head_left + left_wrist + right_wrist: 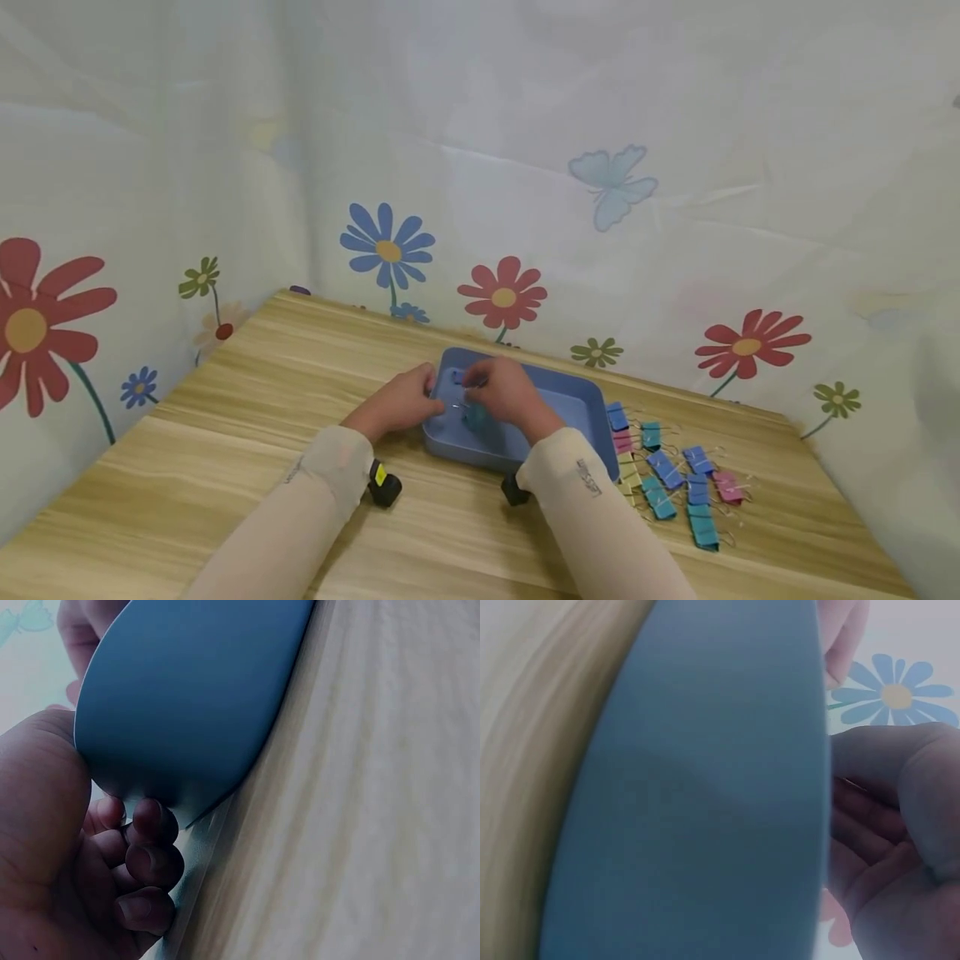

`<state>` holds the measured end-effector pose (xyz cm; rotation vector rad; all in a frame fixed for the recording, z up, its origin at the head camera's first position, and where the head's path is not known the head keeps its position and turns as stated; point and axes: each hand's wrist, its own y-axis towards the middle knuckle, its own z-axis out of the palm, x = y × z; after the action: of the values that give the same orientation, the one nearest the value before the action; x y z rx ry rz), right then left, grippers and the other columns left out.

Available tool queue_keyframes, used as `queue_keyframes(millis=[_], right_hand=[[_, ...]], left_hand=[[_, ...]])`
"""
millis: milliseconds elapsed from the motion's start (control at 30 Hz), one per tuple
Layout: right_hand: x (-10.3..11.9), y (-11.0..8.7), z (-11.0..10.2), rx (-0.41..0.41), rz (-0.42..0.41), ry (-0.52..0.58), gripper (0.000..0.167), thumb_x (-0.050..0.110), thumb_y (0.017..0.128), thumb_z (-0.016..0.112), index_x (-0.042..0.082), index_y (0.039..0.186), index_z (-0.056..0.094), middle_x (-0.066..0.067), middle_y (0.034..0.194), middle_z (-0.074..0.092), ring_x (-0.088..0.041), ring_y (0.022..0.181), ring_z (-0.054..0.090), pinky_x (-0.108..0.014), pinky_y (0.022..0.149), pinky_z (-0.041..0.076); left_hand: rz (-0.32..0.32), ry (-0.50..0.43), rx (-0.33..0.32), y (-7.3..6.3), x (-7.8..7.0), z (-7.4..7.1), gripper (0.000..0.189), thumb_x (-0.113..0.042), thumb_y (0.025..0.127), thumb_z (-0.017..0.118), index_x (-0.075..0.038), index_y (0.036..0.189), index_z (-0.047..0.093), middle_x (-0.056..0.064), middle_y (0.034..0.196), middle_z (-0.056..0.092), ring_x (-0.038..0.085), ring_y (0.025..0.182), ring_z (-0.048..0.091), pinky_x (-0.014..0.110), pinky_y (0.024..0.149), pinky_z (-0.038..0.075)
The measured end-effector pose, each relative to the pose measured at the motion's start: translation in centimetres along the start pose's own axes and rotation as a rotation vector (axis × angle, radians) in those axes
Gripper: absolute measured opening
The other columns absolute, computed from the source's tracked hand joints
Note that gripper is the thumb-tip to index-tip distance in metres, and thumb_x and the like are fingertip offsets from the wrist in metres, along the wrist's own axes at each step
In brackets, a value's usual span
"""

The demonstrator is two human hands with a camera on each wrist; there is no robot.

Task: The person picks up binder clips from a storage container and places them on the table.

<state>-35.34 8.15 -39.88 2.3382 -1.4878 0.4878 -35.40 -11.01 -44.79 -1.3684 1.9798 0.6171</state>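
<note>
A blue rectangular tray (570, 400) lies on the table. At its left end, my left hand (401, 404) grips the wall, the thumb at the rim and the fingers (154, 862) curled beside the corner in the left wrist view. My right hand (510, 393) reaches over the tray's left part with bent fingers, fingertips close to a small blue binder clip (456, 377). A teal binder clip (474, 417) with wire handles lies in the tray below that hand. In the right wrist view the tray wall hides the right fingertips, and I cannot tell whether they pinch anything.
Right of the tray, several binder clips lie loose on the wooden table (247, 467), among them a teal clip (703, 527), a pink clip (727, 487) and a blue clip (665, 468). A flower-printed curtain (480, 167) hangs behind the table's back edge.
</note>
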Motion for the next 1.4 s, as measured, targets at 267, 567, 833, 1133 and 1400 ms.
queue_keyframes(millis=[267, 567, 833, 1133, 1400], right_hand=[[-0.7, -1.8, -1.0, 0.033, 0.032, -0.002, 0.008, 0.012, 0.084, 0.071, 0.011, 0.091, 0.075, -0.001, 0.09, 0.072, -0.014, 0.084, 0.063, -0.033, 0.076, 0.053], [-1.8, -3.8, -2.3, 0.092, 0.098, 0.095, 0.008, 0.008, 0.087, 0.067, 0.008, 0.09, 0.074, -0.002, 0.084, 0.071, -0.011, 0.069, 0.066, -0.031, 0.069, 0.055], [-2.7, -5.8, -4.1, 0.047, 0.137, 0.187, 0.013, 0.014, 0.088, 0.065, 0.009, 0.096, 0.074, 0.001, 0.089, 0.071, -0.011, 0.077, 0.067, -0.035, 0.075, 0.054], [-4.4, -8.9, -6.4, -0.097, 0.163, 0.368, 0.019, 0.017, 0.089, 0.066, 0.006, 0.103, 0.072, -0.006, 0.1, 0.07, -0.015, 0.086, 0.069, -0.045, 0.084, 0.053], [-4.8, -11.3, -8.1, -0.2, 0.163, 0.488, 0.022, 0.015, 0.089, 0.067, 0.0, 0.105, 0.07, -0.016, 0.11, 0.067, -0.019, 0.089, 0.07, -0.048, 0.088, 0.052]], left_hand=[[-0.011, 0.0, 0.002, 0.0, -0.1, 0.2, 0.028, -0.022, 0.082, 0.066, -0.009, 0.091, 0.043, 0.001, 0.072, 0.038, 0.018, 0.068, 0.047, 0.03, 0.06, 0.036], [-0.006, 0.005, -0.004, 0.2, -0.2, 0.6, 0.028, -0.02, 0.081, 0.065, -0.009, 0.088, 0.041, 0.002, 0.071, 0.038, 0.018, 0.068, 0.046, 0.029, 0.059, 0.035], [-0.006, 0.001, 0.001, 0.0, -0.3, 0.6, 0.027, -0.02, 0.081, 0.064, -0.01, 0.086, 0.039, 0.002, 0.071, 0.038, 0.018, 0.066, 0.046, 0.03, 0.058, 0.035], [-0.004, -0.001, 0.0, 0.0, -0.4, 0.4, 0.027, -0.018, 0.081, 0.064, -0.01, 0.087, 0.038, 0.002, 0.071, 0.037, 0.019, 0.067, 0.046, 0.03, 0.059, 0.035], [0.001, 0.003, -0.004, -0.1, -0.2, 0.3, 0.027, -0.02, 0.082, 0.063, -0.01, 0.086, 0.038, 0.002, 0.072, 0.035, 0.019, 0.067, 0.044, 0.03, 0.06, 0.034]])
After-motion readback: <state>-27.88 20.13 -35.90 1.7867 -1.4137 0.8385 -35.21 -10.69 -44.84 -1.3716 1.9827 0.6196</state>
